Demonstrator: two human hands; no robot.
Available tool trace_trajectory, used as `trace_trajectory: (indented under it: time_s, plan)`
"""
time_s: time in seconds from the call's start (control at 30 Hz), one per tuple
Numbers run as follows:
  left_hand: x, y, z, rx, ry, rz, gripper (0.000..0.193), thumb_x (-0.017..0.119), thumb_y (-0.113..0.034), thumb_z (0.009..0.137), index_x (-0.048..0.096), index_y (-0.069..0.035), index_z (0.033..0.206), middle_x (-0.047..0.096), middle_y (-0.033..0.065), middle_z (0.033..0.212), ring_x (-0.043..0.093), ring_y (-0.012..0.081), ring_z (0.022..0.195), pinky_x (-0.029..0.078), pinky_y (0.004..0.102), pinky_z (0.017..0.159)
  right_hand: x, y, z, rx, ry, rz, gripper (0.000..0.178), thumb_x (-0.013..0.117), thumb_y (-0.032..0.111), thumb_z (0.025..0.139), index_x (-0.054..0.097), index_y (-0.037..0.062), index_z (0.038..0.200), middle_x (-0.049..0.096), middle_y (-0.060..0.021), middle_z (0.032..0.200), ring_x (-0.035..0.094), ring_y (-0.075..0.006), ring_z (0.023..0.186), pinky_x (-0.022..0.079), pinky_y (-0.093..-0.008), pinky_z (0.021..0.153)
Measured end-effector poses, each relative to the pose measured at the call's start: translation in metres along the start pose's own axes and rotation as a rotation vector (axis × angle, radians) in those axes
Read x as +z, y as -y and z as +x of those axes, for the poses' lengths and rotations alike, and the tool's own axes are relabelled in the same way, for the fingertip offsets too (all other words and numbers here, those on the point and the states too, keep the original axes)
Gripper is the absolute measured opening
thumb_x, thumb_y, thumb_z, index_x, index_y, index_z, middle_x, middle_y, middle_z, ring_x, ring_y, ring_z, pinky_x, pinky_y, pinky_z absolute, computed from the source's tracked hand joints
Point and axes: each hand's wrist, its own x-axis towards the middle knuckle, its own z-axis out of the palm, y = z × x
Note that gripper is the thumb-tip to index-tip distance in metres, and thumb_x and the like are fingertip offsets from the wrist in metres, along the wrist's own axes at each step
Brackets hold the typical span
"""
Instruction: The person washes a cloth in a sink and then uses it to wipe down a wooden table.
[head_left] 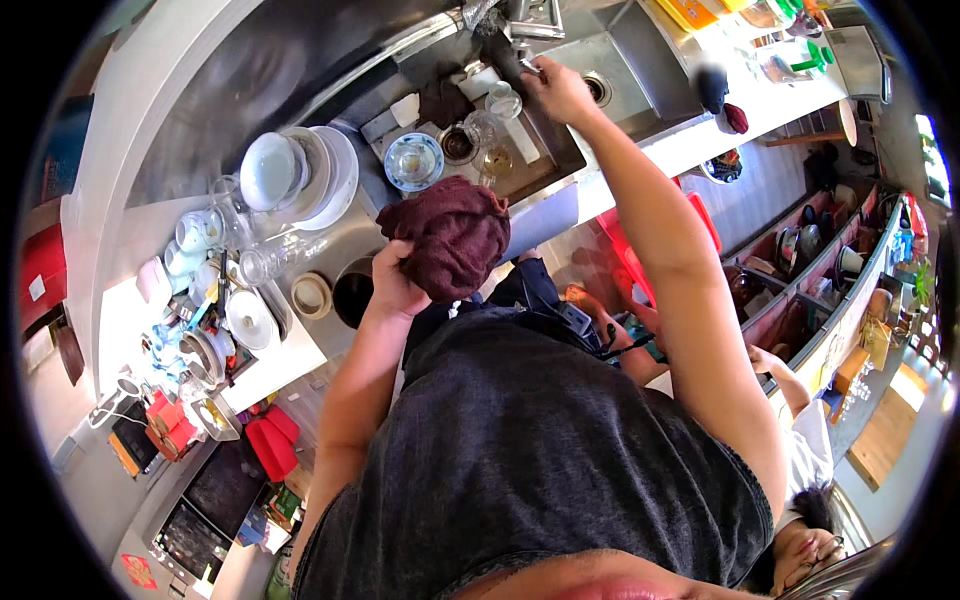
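Note:
A bunched maroon cloth (450,240) is gripped by my left hand (395,280) in front of the sink's near edge. Whether anything is wrapped inside the cloth is hidden. My right hand (560,90) reaches out over the sink divider, its fingers closed on the metal faucet (527,68). Below it in the left basin (555,140) stand several clear glasses (503,102), near a drain (459,145) and a dark rag (443,103). A blue-rimmed bowl (414,162) with a glass dish in it sits at the basin's left.
Stacked white plates and bowls (335,175) stand left of the sink, with glass jars (262,265) and a dish pile (195,235) beyond. A red plastic stool (625,250) is under the counter. Another person (810,450) is at the lower right, near divided shelving (800,260).

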Motion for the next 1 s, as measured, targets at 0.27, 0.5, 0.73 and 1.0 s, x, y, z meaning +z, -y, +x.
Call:
trace_trajectory:
  time_s: [0.27, 0.5, 0.73, 1.0]
  plan:
    - [0.005, -0.003, -0.001, -0.076, 0.02, -0.036, 0.077, 0.057, -0.022, 0.081, 0.037, 0.004, 0.15, 0.049, 0.0218, 0.149, 0.049, 0.0358, 0.138, 0.035, 0.0496, 0.12, -0.053, -0.037, 0.001, -0.135, 0.016, -0.316, 0.031, 0.062, 0.037, 0.097, 0.069, 0.0194, 0.122, 0.07, -0.0147, 0.114, 0.066, -0.0405, 0.103, 0.053, -0.0509, 0.089]
    - [0.023, 0.004, 0.022, -0.092, -0.012, 0.019, 0.078, 0.059, -0.022, 0.08, 0.036, 0.003, 0.151, 0.049, 0.0215, 0.149, 0.049, 0.0364, 0.138, 0.035, 0.0495, 0.12, -0.105, -0.116, 0.023, 0.02, -0.161, -0.181, 0.031, 0.064, 0.034, 0.096, 0.069, 0.0225, 0.125, 0.074, -0.0152, 0.105, 0.069, -0.0379, 0.099, 0.055, -0.0472, 0.086]
    - [0.036, 0.022, 0.094, -0.166, 0.071, 0.115, 0.068, 0.051, -0.03, 0.093, 0.036, 0.001, 0.152, 0.046, 0.0209, 0.151, 0.048, 0.035, 0.139, 0.038, 0.0499, 0.117, -0.114, -0.143, 0.063, 0.078, -0.26, -0.007, 0.034, 0.07, 0.037, 0.091, 0.071, 0.0233, 0.123, 0.075, -0.014, 0.102, 0.071, -0.0343, 0.099, 0.056, -0.0442, 0.086]
    - [0.081, 0.033, 0.17, -0.191, 0.001, 0.122, 0.073, 0.065, -0.019, 0.084, 0.039, 0.001, 0.15, 0.052, 0.0163, 0.147, 0.051, 0.0311, 0.136, 0.037, 0.0457, 0.118, -0.058, -0.065, -0.021, 0.153, -0.469, 0.128, 0.058, 0.069, 0.009, 0.082, 0.05, 0.0035, 0.137, 0.063, -0.0195, 0.122, 0.064, -0.0371, 0.108, 0.052, -0.0441, 0.094]
